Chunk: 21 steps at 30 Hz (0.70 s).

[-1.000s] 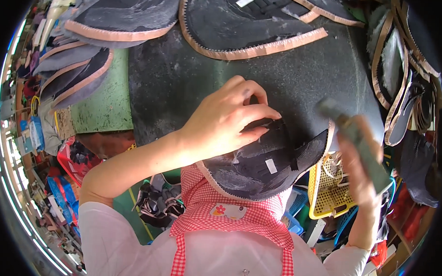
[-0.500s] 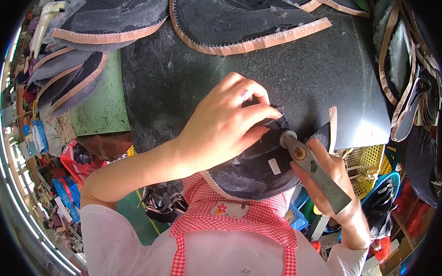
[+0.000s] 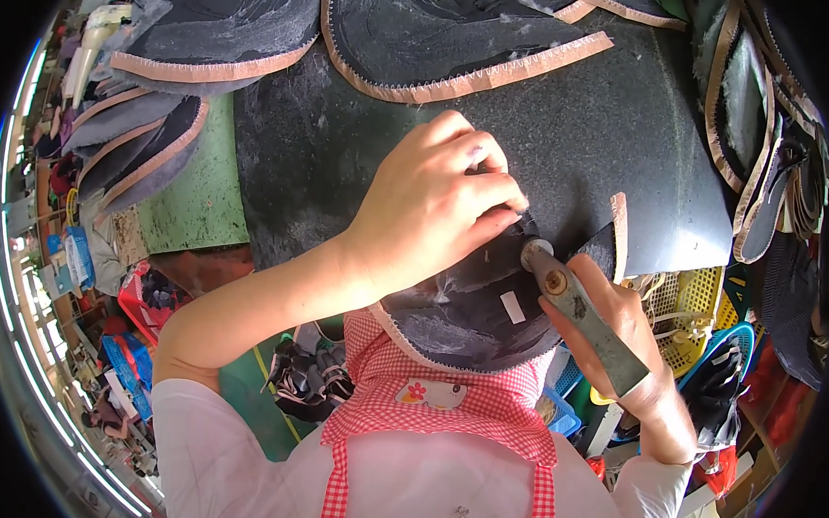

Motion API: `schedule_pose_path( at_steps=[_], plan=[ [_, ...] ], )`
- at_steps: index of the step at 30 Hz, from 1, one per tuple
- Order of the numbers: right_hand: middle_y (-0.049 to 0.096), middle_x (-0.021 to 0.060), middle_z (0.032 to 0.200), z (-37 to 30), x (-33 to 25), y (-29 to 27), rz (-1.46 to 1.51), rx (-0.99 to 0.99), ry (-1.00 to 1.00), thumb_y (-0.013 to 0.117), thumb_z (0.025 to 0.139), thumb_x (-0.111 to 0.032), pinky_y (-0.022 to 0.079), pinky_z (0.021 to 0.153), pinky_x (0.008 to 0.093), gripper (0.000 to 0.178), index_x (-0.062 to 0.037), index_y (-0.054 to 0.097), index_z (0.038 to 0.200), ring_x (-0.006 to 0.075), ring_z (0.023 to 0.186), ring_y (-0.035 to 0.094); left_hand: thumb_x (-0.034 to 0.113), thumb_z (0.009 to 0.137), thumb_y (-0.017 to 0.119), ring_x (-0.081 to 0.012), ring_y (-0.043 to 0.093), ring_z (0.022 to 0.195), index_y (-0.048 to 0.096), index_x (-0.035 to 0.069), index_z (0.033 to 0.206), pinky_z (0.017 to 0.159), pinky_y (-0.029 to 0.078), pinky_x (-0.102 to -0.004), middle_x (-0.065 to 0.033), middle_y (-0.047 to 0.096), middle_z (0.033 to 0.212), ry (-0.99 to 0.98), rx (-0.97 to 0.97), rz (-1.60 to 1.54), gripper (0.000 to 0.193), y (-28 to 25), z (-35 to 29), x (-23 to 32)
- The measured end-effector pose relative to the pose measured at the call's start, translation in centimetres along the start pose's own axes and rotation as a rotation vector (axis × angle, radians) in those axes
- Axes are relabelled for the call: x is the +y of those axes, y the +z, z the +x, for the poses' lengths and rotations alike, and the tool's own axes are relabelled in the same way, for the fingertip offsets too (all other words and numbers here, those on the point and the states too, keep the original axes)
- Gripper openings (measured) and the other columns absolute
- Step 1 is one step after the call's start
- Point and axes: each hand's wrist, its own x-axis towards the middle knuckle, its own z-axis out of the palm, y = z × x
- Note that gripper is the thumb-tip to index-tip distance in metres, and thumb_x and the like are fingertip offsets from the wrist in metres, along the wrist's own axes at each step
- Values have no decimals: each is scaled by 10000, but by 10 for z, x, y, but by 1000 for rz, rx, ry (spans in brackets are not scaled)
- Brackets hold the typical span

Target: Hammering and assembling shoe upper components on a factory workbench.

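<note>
A black shoe upper (image 3: pixel 462 329) with a pinkish-tan zigzag-stitched edge and a small white label lies at the table's near edge, over my apron. My left hand (image 3: pixel 434 214) is closed at its far edge, thumb and fingers pinched together; the pinched bit is mostly hidden. My right hand (image 3: pixel 635 344) is wrapped round a hammer (image 3: pixel 595 325) with a long grey metal head. The hammer's round face rests on or just above the upper, close by my left fingertips. Its handle is hidden beneath the head and my hand.
More black uppers (image 3: pixel 458 50) with tan edges lie across the far side of the dark work mat (image 3: pixel 620 129). Others are stacked at left (image 3: pixel 149 154) and right (image 3: pixel 748 106). A yellow basket (image 3: pixel 691 314), a blue basket (image 3: pixel 726 352) and a red basket (image 3: pixel 144 300) stand below the table.
My left hand has shifted slightly up, its fingers drawn closer together at the upper's edge. The hammer has moved a little toward the upper left. The view has shifted slightly.
</note>
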Motion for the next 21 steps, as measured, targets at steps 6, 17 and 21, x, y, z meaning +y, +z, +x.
schedule_pose_path(
  at_steps=[6,17,21],
  plan=[
    [642,171,778,2,2,0,10,8,-19,705,909,-42,518,597,382,226,-15,552,1073,350,707,699,157,720,849,-225,579,923,715,126,852,805,498,-368,13,624,923,36,52,18,190,4,-3,-1],
    [650,173,769,2,1,-1,7,-4,-19,718,911,-62,514,596,376,236,-16,548,1069,349,687,696,89,845,758,-168,598,660,744,81,968,626,519,-338,-28,636,848,-304,-13,-310,124,-10,3,12],
    [654,182,763,-1,3,2,3,15,-10,718,917,-65,515,589,373,227,-14,551,1061,347,690,709,88,835,762,-180,637,655,741,59,947,614,519,-329,-55,662,774,-186,-256,-193,118,-9,21,1]
  ],
)
